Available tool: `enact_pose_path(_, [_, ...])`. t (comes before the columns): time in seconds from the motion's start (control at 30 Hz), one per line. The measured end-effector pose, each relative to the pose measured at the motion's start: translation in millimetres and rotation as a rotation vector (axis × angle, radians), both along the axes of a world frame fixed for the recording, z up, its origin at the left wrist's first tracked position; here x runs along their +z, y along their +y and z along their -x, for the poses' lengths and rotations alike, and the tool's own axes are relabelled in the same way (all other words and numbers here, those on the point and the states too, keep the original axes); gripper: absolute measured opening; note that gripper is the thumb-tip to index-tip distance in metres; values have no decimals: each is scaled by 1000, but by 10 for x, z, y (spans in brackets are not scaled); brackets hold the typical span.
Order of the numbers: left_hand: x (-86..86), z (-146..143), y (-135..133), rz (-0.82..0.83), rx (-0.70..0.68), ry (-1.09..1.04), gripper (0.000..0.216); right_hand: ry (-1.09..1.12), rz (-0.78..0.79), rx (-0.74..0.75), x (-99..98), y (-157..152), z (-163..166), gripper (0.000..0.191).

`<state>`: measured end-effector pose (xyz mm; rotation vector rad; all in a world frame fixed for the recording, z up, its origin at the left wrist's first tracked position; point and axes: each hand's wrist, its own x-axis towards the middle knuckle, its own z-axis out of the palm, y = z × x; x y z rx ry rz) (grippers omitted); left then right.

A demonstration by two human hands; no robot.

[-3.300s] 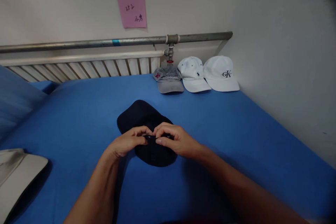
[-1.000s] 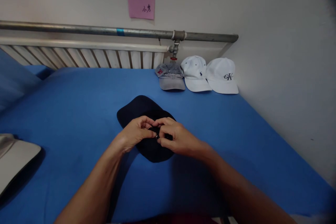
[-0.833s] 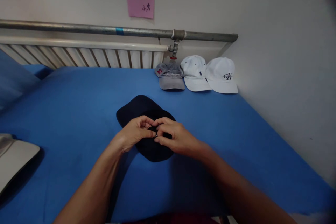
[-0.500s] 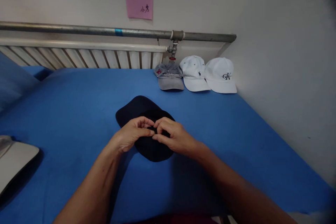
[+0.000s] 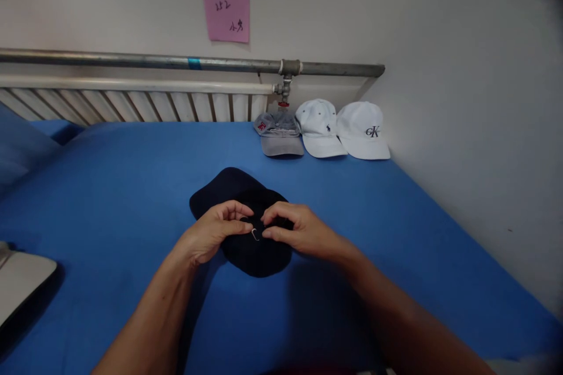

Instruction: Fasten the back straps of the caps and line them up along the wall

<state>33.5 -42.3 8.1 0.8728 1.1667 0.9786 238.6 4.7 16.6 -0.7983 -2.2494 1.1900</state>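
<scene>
Down to the small metal clasp on the black cap, mid blue sheet!
Probably working that clasp, with left hand and right hand both narrow at thumb and forefinger, can't tell whether gripping cloth; likely calls for a finer pinch next. Far right, spotting unreadable red on the gray cap, a tiny rider-like mark on the white cap, "CK"-like letters on the rightmost cap; on the far wall, reading "252" on the pink note.

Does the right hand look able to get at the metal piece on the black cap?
Probably yes: the metal piece shows in the gap between the left hand and the right hand, and its right side looks uncovered.
</scene>
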Motion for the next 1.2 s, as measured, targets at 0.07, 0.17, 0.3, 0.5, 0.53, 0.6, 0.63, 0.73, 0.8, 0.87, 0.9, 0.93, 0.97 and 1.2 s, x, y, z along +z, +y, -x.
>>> enact_pose_path(0.07, [0,1,-2,2,-18,5,28,20,-20,14,-13,5,3,5])
enact_pose_path(0.17, [9,1,-5,5,-56,16,28,24,-63,34,-32,8,13,7])
enact_pose_path(0.3, [34,1,-10,15,-98,24,26,-19,-124,25,-37,-11,33,8])
enact_pose_path(0.5, [51,24,-7,-4,-72,2,26,-40,-80,20,81,5,-69,17])
enact_pose_path(0.53, [50,29,-6,-7,-79,-1,26,-55,-56,22,100,11,-90,20])
enact_pose_path(0.6, [44,41,-6,-8,-97,-1,26,-88,-14,28,120,17,-116,21])
enact_pose_path(0.63, [42,46,-7,-11,-105,3,26,-96,10,26,123,17,-121,19])
enact_pose_path(0.73, [49,55,-21,-36,-150,29,23,-86,116,3,117,5,-112,13])
enact_pose_path(0.8, [72,57,-39,-69,-202,70,21,-68,197,-20,117,-4,-104,13])
enact_pose_path(0.87, [105,57,-58,-116,-259,126,21,-51,251,-39,126,-8,-105,14])
enact_pose_path(0.9, [121,56,-67,-138,-288,156,23,-43,270,-41,132,-8,-110,15])
enact_pose_path(0.93, [134,56,-75,-159,-315,187,25,-35,285,-40,138,-6,-117,16])
enact_pose_path(0.97, [143,54,-80,-177,-338,218,26,-28,299,-36,144,-2,-126,17])
enact_pose_path(1.2, [108,46,-83,-183,-416,340,15,-52,330,29,186,56,-211,19])
